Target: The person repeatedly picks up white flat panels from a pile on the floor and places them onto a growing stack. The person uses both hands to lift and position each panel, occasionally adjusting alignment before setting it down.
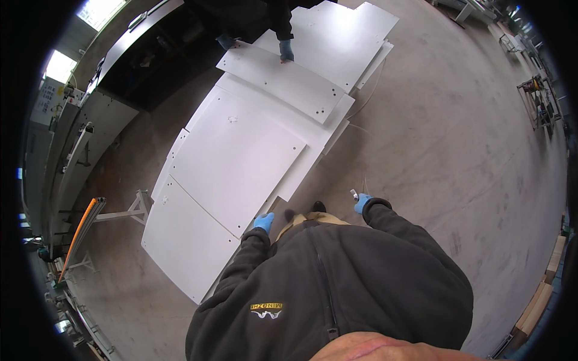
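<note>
My left hand (263,222), in a blue glove, is closed beside the near right edge of the stacked white panels (232,147). Whether its fingers grip the panel edge or something small is too fine to see. Out to the right, away from the stack, my right hand (363,203) is also gloved in blue. It is closed around a small silver-white hand tool (354,194), whose kind I cannot make out. Small dark holes dot the panels. Across the stack, another person's gloved hands (286,52) rest on a narrower white panel (280,81) lying on top.
A dark open-fronted cabinet or bench (162,57) stands at the far left. A light metal stand (135,207) is left of the panels, near an orange-edged strip (77,237). Equipment (539,99) lines the right wall. A thin hose (376,87) trails onto the grey floor.
</note>
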Demonstrator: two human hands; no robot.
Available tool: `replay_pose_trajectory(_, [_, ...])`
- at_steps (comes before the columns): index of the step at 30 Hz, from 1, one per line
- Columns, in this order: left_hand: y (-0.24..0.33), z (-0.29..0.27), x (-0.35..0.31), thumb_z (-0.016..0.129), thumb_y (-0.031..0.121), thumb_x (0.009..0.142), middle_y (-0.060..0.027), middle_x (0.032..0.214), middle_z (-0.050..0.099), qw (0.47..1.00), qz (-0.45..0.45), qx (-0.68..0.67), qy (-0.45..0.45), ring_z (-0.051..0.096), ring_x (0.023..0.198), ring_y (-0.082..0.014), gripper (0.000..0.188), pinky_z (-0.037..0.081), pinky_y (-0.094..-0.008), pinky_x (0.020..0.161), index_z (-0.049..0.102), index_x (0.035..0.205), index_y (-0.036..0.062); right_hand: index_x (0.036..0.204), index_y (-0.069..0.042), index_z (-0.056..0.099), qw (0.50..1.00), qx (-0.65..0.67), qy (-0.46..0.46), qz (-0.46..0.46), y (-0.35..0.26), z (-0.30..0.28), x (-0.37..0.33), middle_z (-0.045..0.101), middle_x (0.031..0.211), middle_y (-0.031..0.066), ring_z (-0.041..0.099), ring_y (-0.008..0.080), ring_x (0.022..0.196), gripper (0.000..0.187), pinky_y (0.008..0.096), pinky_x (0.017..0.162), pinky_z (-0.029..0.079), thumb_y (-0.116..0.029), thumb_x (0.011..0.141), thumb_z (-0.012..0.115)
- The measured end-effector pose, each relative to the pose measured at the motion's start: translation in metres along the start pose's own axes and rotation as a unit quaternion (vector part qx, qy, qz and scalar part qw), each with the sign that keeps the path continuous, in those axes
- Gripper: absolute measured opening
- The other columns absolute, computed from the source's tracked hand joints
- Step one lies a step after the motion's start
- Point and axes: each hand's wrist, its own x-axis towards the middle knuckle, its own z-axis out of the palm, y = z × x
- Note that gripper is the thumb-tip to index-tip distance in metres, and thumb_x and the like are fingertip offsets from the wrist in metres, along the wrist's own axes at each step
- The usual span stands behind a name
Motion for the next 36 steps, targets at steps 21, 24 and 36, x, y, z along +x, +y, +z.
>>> replay_pose_trajectory(21, [0.028, -0.040, 0.053, 0.065, 0.045, 0.087, -0.0193, 0.107, 0.073, 0.999, -0.004, 0.044, -0.010, 0.069, 0.102, -0.0289, 0.055, 0.051, -0.0384, 0.093, 0.070, 0.114, -0.0037, 0.122, -0.004, 0.062, 0.997, 0.042, 0.058, -0.009, -0.089, -0.034, 0.050, 0.066, 0.120, 0.0257, 0.061, 0.0400, 0.118, 0.039, 0.0452, 0.098, 0.049, -0.024, 0.088, 0.058])
replay_pose_trajectory(24, [0.047, -0.040, 0.048, 0.061, 0.046, 0.089, -0.0185, 0.103, 0.074, 0.998, 0.005, 0.057, -0.036, 0.070, 0.098, -0.0300, 0.053, 0.053, -0.0400, 0.091, 0.071, 0.111, -0.0018, 0.120, -0.005, 0.062, 0.992, 0.104, 0.070, -0.016, -0.108, -0.065, 0.071, 0.069, 0.110, 0.0241, 0.067, 0.0371, 0.107, 0.042, 0.0438, 0.091, 0.052, -0.027, 0.085, 0.064])
replay_pose_trajectory(36, [0.213, 0.034, 0.042, 0.066, 0.044, 0.090, -0.0165, 0.127, 0.066, 0.999, 0.020, -0.025, -0.024, 0.061, 0.119, -0.0288, 0.056, 0.046, -0.0399, 0.103, 0.063, 0.129, 0.0045, 0.099, 0.000, 0.070, 0.969, -0.132, 0.147, -0.146, -0.191, -0.214, 0.188, 0.069, 0.104, 0.0222, 0.065, 0.0387, 0.104, 0.037, 0.0462, 0.092, 0.051, -0.033, 0.085, 0.062])
